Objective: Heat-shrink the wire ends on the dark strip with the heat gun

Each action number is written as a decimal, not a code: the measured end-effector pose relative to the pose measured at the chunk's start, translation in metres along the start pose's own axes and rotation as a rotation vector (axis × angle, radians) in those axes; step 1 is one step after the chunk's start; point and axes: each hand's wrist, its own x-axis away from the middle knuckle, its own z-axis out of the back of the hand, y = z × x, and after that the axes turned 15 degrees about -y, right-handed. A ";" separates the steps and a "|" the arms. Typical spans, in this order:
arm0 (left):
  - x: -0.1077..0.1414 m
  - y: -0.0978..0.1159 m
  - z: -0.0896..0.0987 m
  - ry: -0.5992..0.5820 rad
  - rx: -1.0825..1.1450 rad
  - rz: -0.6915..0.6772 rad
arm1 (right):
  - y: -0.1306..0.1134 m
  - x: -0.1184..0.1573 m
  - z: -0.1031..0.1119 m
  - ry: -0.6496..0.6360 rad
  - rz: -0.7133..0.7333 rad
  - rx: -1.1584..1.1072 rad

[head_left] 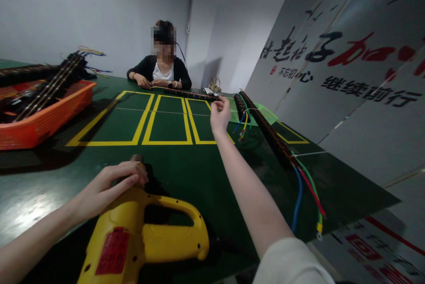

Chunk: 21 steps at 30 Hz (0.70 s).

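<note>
My left hand (121, 180) lies over the front of a yellow heat gun (122, 226), its fingers bent round the body close to the metal nozzle (137, 158). The heat gun rests on the green table with its looped handle to the right. Stretched far forward, my right hand (220, 113) has its fingers curled together at the near-right end of a dark ridged cable harness (192, 94). That harness lies across the table's far side, in front of a person (162, 69) whose hands are by its left end. My fingertips partly hide its right end.
An orange basket (49, 120) heaped with dark harnesses stands at the left. More harnesses (268, 131) with coloured wires and ring terminals (319, 233) lie along the right. Yellow tape frames (168, 143) mark the green table (186, 173). A lettered wall (365, 111) borders the right.
</note>
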 end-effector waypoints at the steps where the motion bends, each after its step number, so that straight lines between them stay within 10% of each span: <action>1: 0.000 0.000 0.001 -0.005 -0.003 -0.001 | -0.011 0.008 -0.012 -0.062 0.026 -0.011; 10: 0.011 0.002 0.031 0.238 -0.369 0.059 | -0.104 0.116 -0.054 -0.719 0.296 0.041; 17: 0.071 -0.013 0.142 0.475 -0.895 0.432 | -0.130 0.192 0.008 -0.947 0.278 0.343; 21: 0.121 -0.025 0.203 0.636 -0.866 0.609 | -0.102 0.248 0.030 -0.971 0.202 0.424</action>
